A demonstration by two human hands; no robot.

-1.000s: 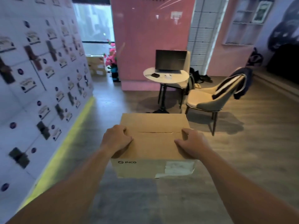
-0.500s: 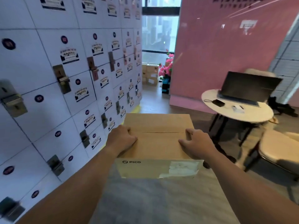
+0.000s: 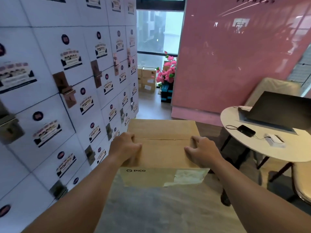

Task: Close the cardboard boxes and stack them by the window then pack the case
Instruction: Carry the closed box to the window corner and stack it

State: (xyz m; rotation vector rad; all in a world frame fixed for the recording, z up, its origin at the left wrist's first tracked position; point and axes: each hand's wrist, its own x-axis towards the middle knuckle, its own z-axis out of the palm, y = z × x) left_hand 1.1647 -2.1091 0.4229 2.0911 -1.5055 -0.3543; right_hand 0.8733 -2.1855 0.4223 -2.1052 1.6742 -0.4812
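Two bare arms reach forward from the bottom of the view, one on each side. The left hand sits on the left top edge of a closed brown cardboard box, with its fingers curled over the side. The right hand holds the right top edge the same way, fingers bent down on the lid and thumb pointing in. So both hands grip the one box, and the box sits right between them, held up above the grey floor. Its two top flaps meet in a thin line that runs from hand to hand. The near side shows the word PICO and a torn white label. Far ahead, a pile of more brown boxes stands by the tall window, next to pink flowers. A wall of white lockers is on the left. One round white table with a black laptop is on the right.
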